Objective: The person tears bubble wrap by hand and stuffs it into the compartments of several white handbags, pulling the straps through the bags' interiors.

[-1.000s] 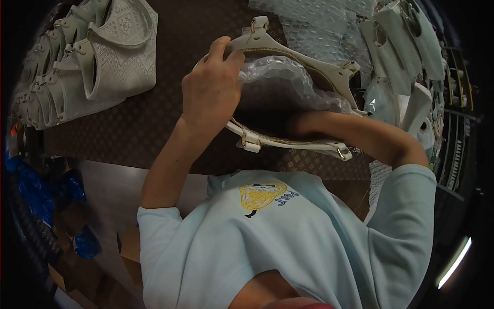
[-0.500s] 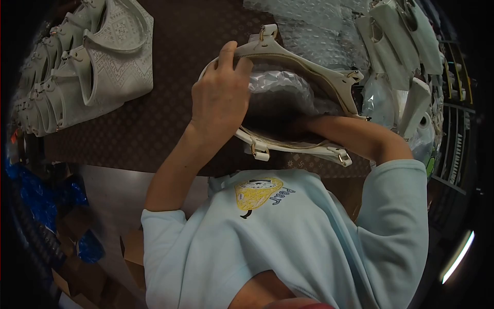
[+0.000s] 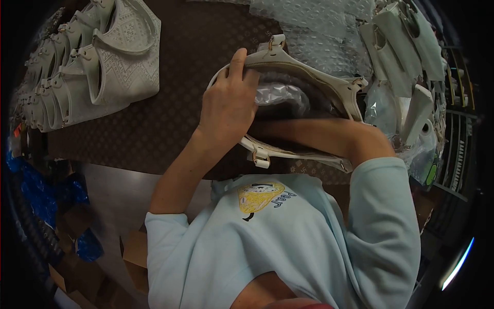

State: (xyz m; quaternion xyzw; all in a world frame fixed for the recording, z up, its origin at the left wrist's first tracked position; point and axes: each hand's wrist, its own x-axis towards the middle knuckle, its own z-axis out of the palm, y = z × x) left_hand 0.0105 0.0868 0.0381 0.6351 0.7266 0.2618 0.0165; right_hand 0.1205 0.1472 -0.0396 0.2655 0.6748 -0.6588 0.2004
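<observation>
A white handbag (image 3: 355, 103) with a gold zip and gold strap rings lies with its mouth open in front of me on the brown patterned table. My left hand (image 3: 230, 105) grips the rim at the bag's left end, some fingers inside the mouth. My right forearm (image 3: 319, 135) reaches in over the right side of the opening; the right hand is hidden deep in the bag, so its fingers do not show. Clear bubble wrap (image 3: 282, 95) sits inside, next to the far wall.
A row of patterned white handbags (image 3: 126, 67) stands on the table (image 3: 177, 103) at the left. Sheets of bubble wrap (image 3: 319, 31) lie at the back. White bag pieces (image 3: 399, 51) and clear plastic (image 3: 378, 105) are on the right. Cardboard boxes (image 3: 135, 255) stand on the floor at lower left.
My right forearm has pushed further left into the bag. The bubble wrap inside now shows less. My left hand keeps its hold on the rim.
</observation>
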